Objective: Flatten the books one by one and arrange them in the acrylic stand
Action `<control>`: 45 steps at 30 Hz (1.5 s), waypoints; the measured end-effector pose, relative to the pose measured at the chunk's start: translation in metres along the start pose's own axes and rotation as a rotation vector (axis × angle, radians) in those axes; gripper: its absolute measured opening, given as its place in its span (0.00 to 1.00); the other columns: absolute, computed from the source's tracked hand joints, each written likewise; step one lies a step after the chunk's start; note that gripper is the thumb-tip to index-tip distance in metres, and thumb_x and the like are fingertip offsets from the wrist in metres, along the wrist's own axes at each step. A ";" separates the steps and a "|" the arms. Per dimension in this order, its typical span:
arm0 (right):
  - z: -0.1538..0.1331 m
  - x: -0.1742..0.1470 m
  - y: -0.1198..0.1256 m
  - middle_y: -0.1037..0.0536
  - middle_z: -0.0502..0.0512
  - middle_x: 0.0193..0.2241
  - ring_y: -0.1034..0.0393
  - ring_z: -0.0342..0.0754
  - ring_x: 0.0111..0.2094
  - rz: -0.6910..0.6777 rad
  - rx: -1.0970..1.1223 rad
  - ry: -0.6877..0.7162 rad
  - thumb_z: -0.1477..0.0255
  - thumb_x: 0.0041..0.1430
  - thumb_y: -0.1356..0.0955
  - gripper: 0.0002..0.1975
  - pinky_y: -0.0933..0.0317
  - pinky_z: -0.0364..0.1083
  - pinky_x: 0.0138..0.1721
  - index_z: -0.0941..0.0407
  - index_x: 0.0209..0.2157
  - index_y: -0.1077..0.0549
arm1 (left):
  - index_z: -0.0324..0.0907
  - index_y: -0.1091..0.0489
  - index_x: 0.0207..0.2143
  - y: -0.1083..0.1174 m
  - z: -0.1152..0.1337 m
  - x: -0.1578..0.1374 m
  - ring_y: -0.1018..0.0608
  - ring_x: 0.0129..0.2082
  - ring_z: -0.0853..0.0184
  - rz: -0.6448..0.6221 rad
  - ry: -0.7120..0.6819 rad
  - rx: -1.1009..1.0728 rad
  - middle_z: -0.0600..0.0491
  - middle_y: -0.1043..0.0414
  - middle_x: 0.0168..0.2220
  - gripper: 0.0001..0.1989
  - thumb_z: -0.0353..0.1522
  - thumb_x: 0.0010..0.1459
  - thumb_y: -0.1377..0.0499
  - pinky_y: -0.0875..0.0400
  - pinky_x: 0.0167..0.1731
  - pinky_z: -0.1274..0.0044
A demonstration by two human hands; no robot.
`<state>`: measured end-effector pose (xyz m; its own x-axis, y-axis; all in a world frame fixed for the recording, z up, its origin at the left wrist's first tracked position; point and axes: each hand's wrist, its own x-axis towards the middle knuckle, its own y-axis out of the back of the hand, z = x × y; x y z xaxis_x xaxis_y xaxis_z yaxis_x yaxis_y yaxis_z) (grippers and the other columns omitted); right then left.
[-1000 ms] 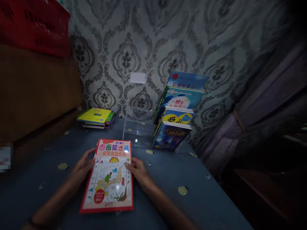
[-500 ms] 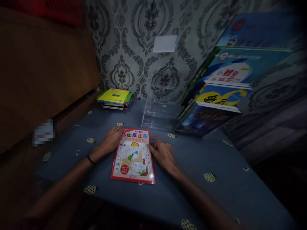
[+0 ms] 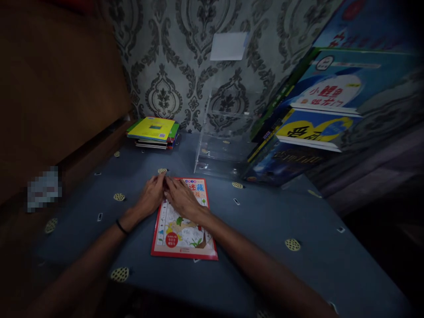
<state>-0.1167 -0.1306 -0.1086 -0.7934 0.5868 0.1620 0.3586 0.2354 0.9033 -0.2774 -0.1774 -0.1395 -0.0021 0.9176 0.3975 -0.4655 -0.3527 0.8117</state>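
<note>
Cannot tell the grip of left hand (image 3: 153,194) or right hand (image 3: 183,198), meeting at far-left corner of red-bordered book (image 3: 186,233), already flat on tabletop (image 3: 265,212) but apparently not yet finished with.

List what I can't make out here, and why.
Red-bordered book: head view, left part of its title hidden by the right hand.
Rear blue book: head view, cut off by top edge.
Dark blue front book: head view, title blurred and dim.
Label: head view, print pixelated.
</note>
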 end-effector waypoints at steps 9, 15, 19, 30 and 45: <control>0.088 -0.065 0.028 0.28 0.61 0.63 0.35 0.55 0.65 0.119 0.106 -0.068 0.67 0.73 0.43 0.23 0.49 0.65 0.69 0.54 0.65 0.35 | 0.39 0.37 0.59 0.005 0.006 0.003 0.26 0.53 0.56 -0.072 0.015 0.106 0.42 0.24 0.53 0.19 0.28 0.68 0.52 0.28 0.52 0.63; 0.110 -0.072 0.031 0.25 0.61 0.60 0.31 0.55 0.61 0.222 0.338 -0.068 0.63 0.72 0.43 0.23 0.39 0.63 0.64 0.52 0.63 0.31 | 0.39 0.29 0.51 0.018 0.025 0.008 0.30 0.59 0.50 -0.177 -0.109 0.330 0.40 0.23 0.50 0.13 0.27 0.66 0.48 0.31 0.53 0.59; 0.112 -0.070 0.028 0.27 0.59 0.62 0.32 0.55 0.62 0.234 0.448 -0.097 0.60 0.72 0.42 0.24 0.38 0.62 0.63 0.51 0.63 0.32 | 0.40 0.29 0.51 0.013 0.046 0.024 0.28 0.56 0.53 -0.283 -0.213 0.341 0.42 0.24 0.52 0.16 0.22 0.63 0.47 0.32 0.55 0.60; 0.110 -0.072 0.034 0.26 0.62 0.61 0.32 0.53 0.62 0.245 0.459 -0.104 0.63 0.73 0.44 0.26 0.40 0.60 0.65 0.55 0.67 0.38 | 0.39 0.32 0.57 -0.028 0.070 0.055 0.27 0.57 0.56 -0.348 -0.439 0.119 0.43 0.28 0.58 0.18 0.25 0.68 0.50 0.32 0.56 0.60; 0.110 -0.070 0.028 0.26 0.61 0.61 0.32 0.54 0.62 0.214 0.320 -0.094 0.68 0.71 0.43 0.23 0.39 0.58 0.64 0.57 0.63 0.33 | 0.46 0.30 0.60 -0.009 0.088 0.018 0.35 0.67 0.57 -0.524 -0.519 0.060 0.49 0.31 0.65 0.21 0.26 0.69 0.51 0.44 0.66 0.56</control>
<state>0.0030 -0.0796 -0.1384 -0.6408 0.7137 0.2828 0.6581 0.3210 0.6811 -0.1956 -0.1736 -0.1024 0.6332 0.7687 0.0906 -0.2413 0.0848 0.9667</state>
